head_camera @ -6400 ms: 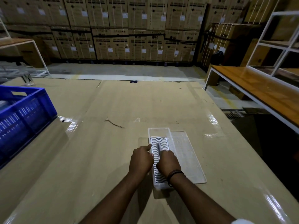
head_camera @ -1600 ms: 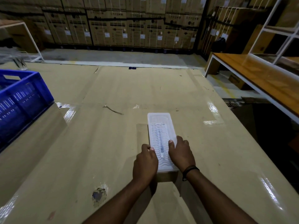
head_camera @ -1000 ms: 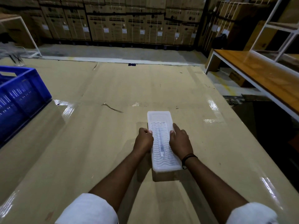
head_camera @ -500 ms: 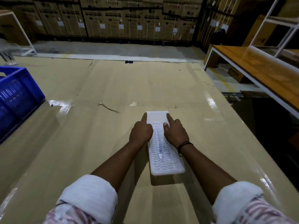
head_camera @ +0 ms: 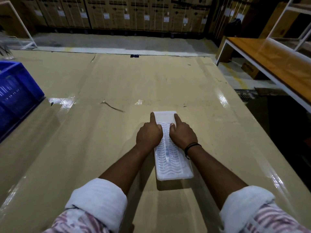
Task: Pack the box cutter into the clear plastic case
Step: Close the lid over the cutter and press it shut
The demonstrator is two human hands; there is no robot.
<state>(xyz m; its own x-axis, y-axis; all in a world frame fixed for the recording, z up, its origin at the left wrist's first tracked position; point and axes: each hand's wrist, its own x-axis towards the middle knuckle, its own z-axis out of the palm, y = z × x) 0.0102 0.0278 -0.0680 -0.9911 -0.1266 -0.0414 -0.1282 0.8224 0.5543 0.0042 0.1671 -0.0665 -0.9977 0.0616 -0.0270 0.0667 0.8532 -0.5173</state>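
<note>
Clear plastic, the case (head_camera: pixel 173 163) lies closed on the table (head_camera: pixel 94 132), the cutter (head_camera: pixel 167 153) inside. The lid's far end is pressed by extended forefingers of the left hand (head_camera: pixel 149 136) and right hand (head_camera: pixel 183 136); other fingers curled. Sealing is judged underway; firm downward pressure is required next.

Case (head_camera: pixel 174 163) lies closed on the table (head_camera: pixel 101 148), cutter (head_camera: pixel 167 153) inside, left hand (head_camera: pixel 149 134) and right hand (head_camera: pixel 182 134) flanking its far half, crate (head_camera: pixel 15 93) far left.
</note>
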